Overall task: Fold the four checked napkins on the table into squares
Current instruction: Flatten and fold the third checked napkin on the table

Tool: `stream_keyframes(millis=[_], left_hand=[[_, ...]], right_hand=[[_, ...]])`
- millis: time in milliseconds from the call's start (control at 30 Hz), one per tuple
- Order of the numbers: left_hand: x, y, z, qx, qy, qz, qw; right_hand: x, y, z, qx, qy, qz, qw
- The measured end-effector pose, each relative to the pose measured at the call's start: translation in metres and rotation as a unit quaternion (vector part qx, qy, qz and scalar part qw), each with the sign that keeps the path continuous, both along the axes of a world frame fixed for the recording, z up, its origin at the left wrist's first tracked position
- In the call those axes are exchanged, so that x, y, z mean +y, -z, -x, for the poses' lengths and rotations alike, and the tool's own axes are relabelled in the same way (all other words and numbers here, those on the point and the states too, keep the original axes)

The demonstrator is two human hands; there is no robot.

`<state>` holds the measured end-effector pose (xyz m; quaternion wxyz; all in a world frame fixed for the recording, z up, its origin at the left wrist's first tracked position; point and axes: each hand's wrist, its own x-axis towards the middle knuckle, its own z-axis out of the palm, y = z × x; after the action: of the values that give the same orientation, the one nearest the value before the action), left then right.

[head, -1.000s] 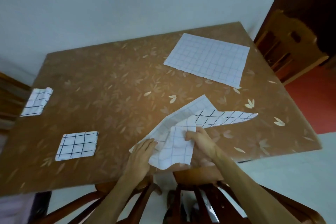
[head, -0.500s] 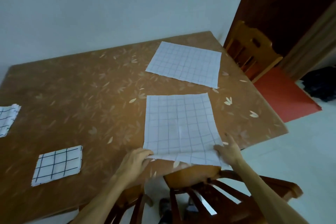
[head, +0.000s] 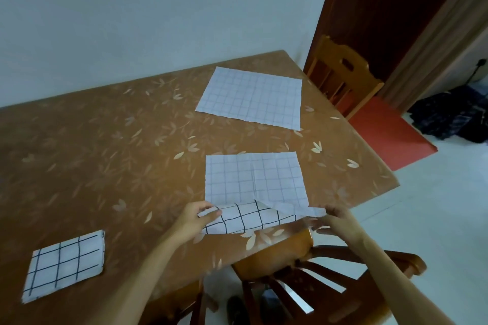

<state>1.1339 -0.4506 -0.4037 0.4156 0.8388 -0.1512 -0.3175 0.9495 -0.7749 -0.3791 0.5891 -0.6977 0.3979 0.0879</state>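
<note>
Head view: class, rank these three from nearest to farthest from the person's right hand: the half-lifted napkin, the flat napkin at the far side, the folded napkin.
1. The half-lifted napkin: in front, its near edge pinched by the right hand.
2. The flat napkin: farther back, beyond the first.
3. The folded napkin: far across on the left.
</note>
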Motion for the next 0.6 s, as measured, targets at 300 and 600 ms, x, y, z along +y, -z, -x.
stream_keyframes(millis=[300,600], left_hand=[[-0.032,0.01,-0.046,0.054,-0.186,0.039,0.98],[-0.086,0.042,-0.108,0.022,-0.224,-0.032,0.974]], right_hand=[[-0.031,0.043,-0.062,0.059,-0.004,0.162,0.985],[-0.062,0.085,-0.137,0.108,-0.031,0.19,0.975]])
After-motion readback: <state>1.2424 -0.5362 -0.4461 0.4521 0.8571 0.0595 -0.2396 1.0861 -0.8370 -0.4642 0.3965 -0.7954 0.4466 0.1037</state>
